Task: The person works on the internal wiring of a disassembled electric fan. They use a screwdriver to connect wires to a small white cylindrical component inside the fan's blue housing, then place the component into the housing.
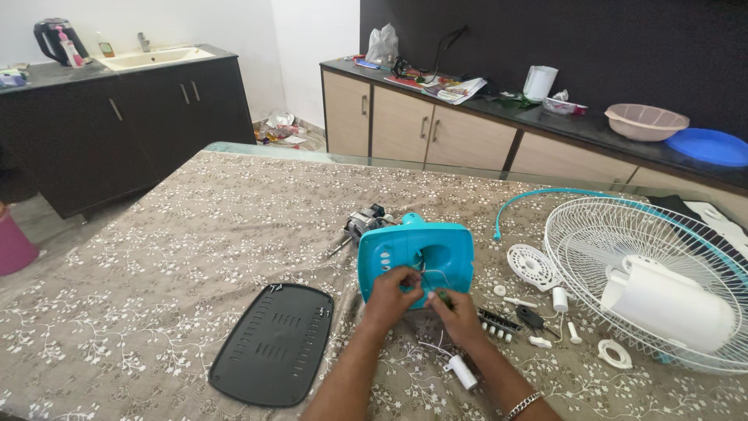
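Both hands work at the open back of a teal fan housing (pixel 415 253), standing on edge mid-table on a floral cloth (pixel 156 257). L hand (pixel 392 290) is at the housing's lower edge, fingers curled and pinched on thin wires inside the opening. R hand (pixel 454 310) is just beside it, fingers closed round a small dark-green item w/ wire, too small to tell what; bracelet (pixel 522 405) on that wrist. The two hands nearly touch.

Motor (pixel 364 223) w/ shaft sticks out behind the housing to the left, touching it. White capacitor (pixel 462 372) lies on the cloth below the R hand, thin white wire running up toward the hands. Black base plate (pixel 273 344) lies flat left of the L forearm, near but apart.

Right of the housing: white round vented cap (pixel 532 266), small white knobs and pegs, black switch block (pixel 499 322) w/ white buttons close to the R hand. Further right, white wire grille (pixel 647 273) lies flat w/ white motor cover (pixel 666 304) resting in it. Teal rim ring (pixel 545 195) curves behind the grille.

Background: counter w/ pink bowl (pixel 647 121), blue lid (pixel 709 146), white jug (pixel 539 82); dark cabinet w/ sink (pixel 156 57) at left
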